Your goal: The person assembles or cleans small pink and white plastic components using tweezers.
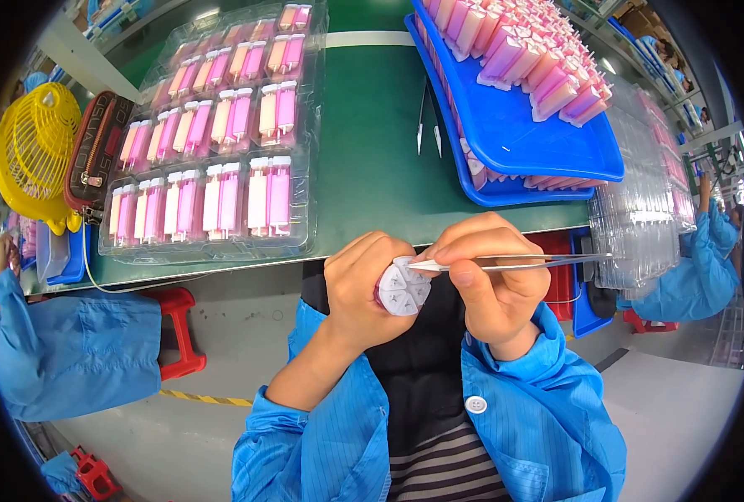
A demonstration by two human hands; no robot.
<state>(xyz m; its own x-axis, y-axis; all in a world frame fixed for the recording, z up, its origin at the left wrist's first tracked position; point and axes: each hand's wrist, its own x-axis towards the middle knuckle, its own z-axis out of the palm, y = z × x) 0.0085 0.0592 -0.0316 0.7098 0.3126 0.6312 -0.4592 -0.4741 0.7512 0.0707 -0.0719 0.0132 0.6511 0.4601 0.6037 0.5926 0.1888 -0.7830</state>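
Note:
My left hand (pixel 355 289) is closed round a bundle of wedge-ended plastic pieces (pixel 401 294). Their pale grey-white ends fit together into a circle and face up, with small dark marks or slots on them; the rest of the bundle is hidden in my fist. Between the thumb and fingers of my right hand (pixel 501 284) is a pair of metal tweezers (pixel 556 260). The tweezers' tips point left and reach the upper edge of the bundle's ends. Both hands are just in front of the table's near edge.
Clear plastic trays (pixel 301 213) of paired pink and cream pieces stand stacked on the green table (pixel 372 151) at left. Stacked blue trays (pixel 522 159) heaped with similar pieces are at right. Another pair of tweezers (pixel 423 117), a yellow basket-like item (pixel 37 146) and a pouch (pixel 96 155) also lie there.

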